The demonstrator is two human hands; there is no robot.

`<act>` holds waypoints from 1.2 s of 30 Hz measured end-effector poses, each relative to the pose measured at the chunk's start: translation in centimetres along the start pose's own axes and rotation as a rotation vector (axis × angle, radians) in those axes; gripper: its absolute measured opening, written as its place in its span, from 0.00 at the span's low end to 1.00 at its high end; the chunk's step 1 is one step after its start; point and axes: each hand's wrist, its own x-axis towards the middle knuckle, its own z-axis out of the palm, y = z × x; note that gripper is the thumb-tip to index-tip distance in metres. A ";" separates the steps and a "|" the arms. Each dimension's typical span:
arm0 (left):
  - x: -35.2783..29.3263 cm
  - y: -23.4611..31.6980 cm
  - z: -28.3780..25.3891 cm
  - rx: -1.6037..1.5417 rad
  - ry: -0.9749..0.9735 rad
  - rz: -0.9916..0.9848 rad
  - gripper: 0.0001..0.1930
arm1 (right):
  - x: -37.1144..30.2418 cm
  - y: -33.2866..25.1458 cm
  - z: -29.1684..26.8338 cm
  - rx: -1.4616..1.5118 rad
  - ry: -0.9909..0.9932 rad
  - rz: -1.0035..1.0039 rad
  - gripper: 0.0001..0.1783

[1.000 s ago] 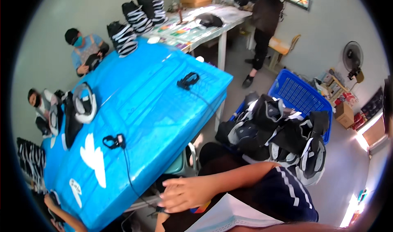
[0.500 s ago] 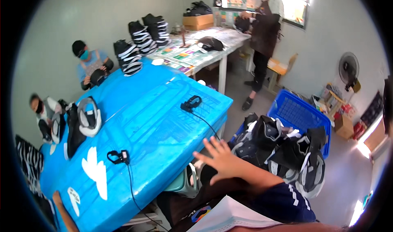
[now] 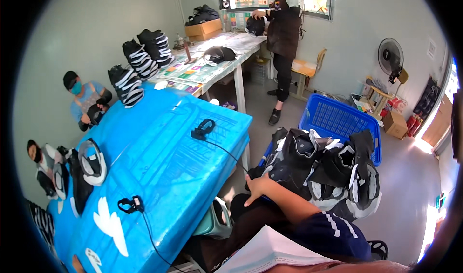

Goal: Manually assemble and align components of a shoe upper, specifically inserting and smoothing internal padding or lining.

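Observation:
My right hand point(image 3: 258, 186) reaches out over my lap to the near left side of a pile of black-and-grey padded boot-shaped pieces point(image 3: 299, 150). Its thumb stands apart from the fingers, and nothing shows in its grasp; whether the fingertips touch the pile I cannot tell. Of my left hand only a sliver of skin point(image 3: 77, 264) shows at the lower left edge, beside the blue-covered table point(image 3: 159, 147); its fingers are hidden. Flat white cutouts point(image 3: 110, 225) lie on the blue cover near that side.
Behind the pile stands a blue plastic crate point(image 3: 340, 116). Two black clip-like straps point(image 3: 203, 129) with cables lie on the blue cover. Two people point(image 3: 89, 99) sit at the table's far left; another person point(image 3: 284, 37) stands at a paper-covered table point(image 3: 193, 70). A green stool point(image 3: 214, 222) is beside my legs.
My view has swung to the right. My right hand, spread wide before, has turned and moved toward the pile. Most of my left forearm has left the picture.

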 end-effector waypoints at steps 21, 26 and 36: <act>0.6 -0.8 0.0 0.032 -0.029 -0.011 0.10 | -10.0 -2.7 -4.4 0.346 0.367 -1.241 0.57; 0.8 -0.9 -0.4 0.037 -0.018 -0.006 0.09 | -9.7 -4.3 -1.9 0.161 0.278 -1.160 0.48; 0.0 -2.0 -1.7 0.072 -0.005 -0.009 0.07 | -5.9 -4.3 0.6 -0.025 -0.170 -0.869 0.36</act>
